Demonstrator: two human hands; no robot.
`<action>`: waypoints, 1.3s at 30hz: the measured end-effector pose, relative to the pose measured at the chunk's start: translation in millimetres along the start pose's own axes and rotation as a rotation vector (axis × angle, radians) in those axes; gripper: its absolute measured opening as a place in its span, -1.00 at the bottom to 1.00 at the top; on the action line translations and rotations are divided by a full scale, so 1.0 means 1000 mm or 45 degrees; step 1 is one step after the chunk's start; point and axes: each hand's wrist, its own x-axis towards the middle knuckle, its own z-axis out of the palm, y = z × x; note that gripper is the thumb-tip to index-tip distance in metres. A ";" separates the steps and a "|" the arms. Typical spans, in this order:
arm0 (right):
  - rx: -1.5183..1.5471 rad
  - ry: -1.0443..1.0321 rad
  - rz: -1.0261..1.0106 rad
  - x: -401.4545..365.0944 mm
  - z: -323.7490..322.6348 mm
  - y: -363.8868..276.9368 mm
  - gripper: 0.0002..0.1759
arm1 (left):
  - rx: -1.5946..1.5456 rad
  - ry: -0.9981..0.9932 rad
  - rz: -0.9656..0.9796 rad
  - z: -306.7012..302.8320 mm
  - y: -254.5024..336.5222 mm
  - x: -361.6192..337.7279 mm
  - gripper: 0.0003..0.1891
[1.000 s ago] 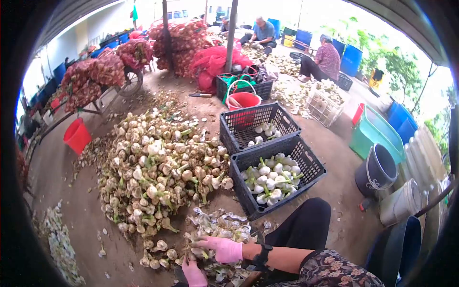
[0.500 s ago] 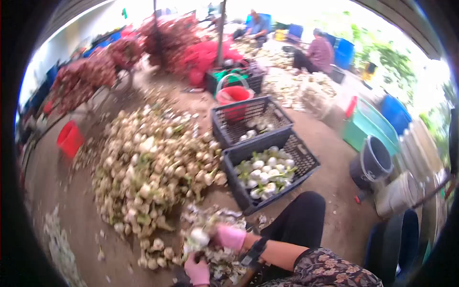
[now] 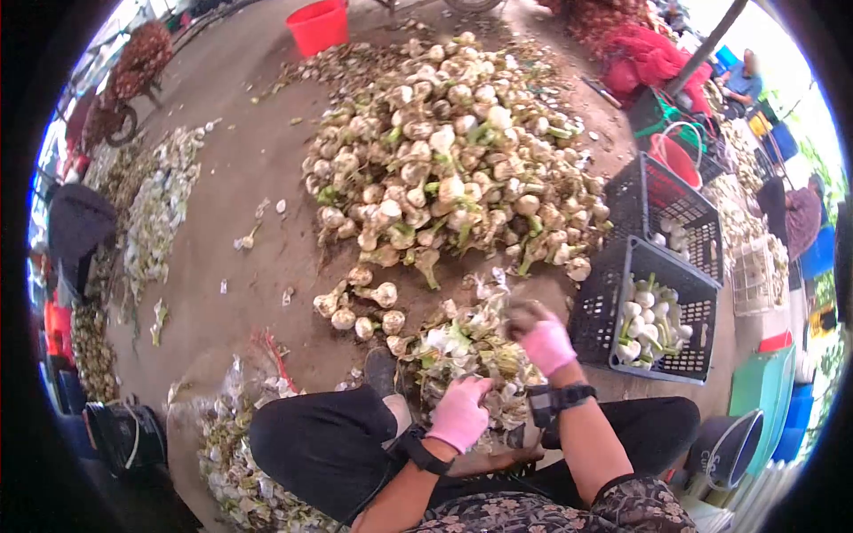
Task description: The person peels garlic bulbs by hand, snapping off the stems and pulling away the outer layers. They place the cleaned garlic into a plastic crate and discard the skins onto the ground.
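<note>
My left hand [image 3: 459, 414], in a pink glove, is in front of my body with its fingers curled in. Whatever it may hold is hidden. My right hand [image 3: 544, 340], also gloved in pink, is farther forward and to the right; its fingers are smeared by motion. Both hands are over a heap of garlic peelings and leaves [image 3: 462, 346] between my legs. Beyond it rises a large pile of untrimmed garlic bulbs [image 3: 453, 169], with several loose garlic bulbs [image 3: 364, 302] at its near edge. A black crate [image 3: 665, 342] to the right holds cleaned white garlic bulbs [image 3: 653, 315].
A second black crate [image 3: 675, 200] adjoins the first, with a red bucket [image 3: 677, 160] behind it. Another red bucket [image 3: 317, 28] stands at the back. Peelings [image 3: 240, 462] lie by my left knee [image 3: 302, 435]. A dark bucket [image 3: 729, 449] stands right; other people sit farther off.
My view has swung left and down. The white garlic bulb that was between my hands no longer shows there. My right hand has moved away from the left, towards the crate.
</note>
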 end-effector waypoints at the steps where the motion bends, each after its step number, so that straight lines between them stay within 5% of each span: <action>1: -0.092 -0.013 0.443 0.006 0.057 -0.031 -0.71 | 0.040 0.092 0.003 -0.002 0.003 -0.002 -0.52; 4: -1.065 -0.317 0.205 0.049 0.108 0.035 -0.70 | -0.160 0.428 -0.172 -0.016 0.013 -0.001 -0.55; 10: -1.694 -0.423 0.221 0.080 0.189 0.125 -0.48 | -0.445 0.648 -0.268 -0.025 -0.006 0.010 -0.65; 16: -1.369 -0.305 0.398 0.082 0.174 0.126 -0.54 | -0.790 0.651 -0.373 -0.026 -0.018 0.018 -0.66; 21: 0.751 -0.168 0.881 0.031 0.118 0.068 -0.44 | -0.094 0.937 -0.363 -0.030 -0.020 0.021 -0.44; 22: 0.796 -0.210 0.830 0.014 0.114 0.044 -0.50 | -0.061 0.921 -0.360 -0.025 -0.023 0.022 -0.40; 24: -1.103 -0.723 -0.221 -0.009 0.103 0.006 -0.56 | -0.022 0.907 -0.330 -0.018 -0.023 0.024 -0.37; 26: -1.064 -0.680 -0.335 -0.023 0.106 -0.022 -0.59 | -0.317 0.861 -0.201 -0.017 -0.022 0.024 -0.37; 28: 0.604 -0.337 0.586 -0.032 0.101 -0.036 -0.55 | -0.335 0.839 -0.135 -0.017 -0.017 0.020 -0.38; 30: 0.634 -0.265 0.518 -0.036 0.104 -0.054 -0.48 | -0.334 0.816 0.003 -0.024 0.003 0.017 -0.39; 32: -0.014 -0.181 0.186 -0.044 0.105 -0.078 -0.48 | -0.280 0.818 0.062 -0.021 0.012 0.014 -0.39; 39: -0.245 0.064 -0.047 -0.051 0.114 -0.060 -0.63 | -0.122 0.867 0.308 -0.016 0.025 0.005 -0.37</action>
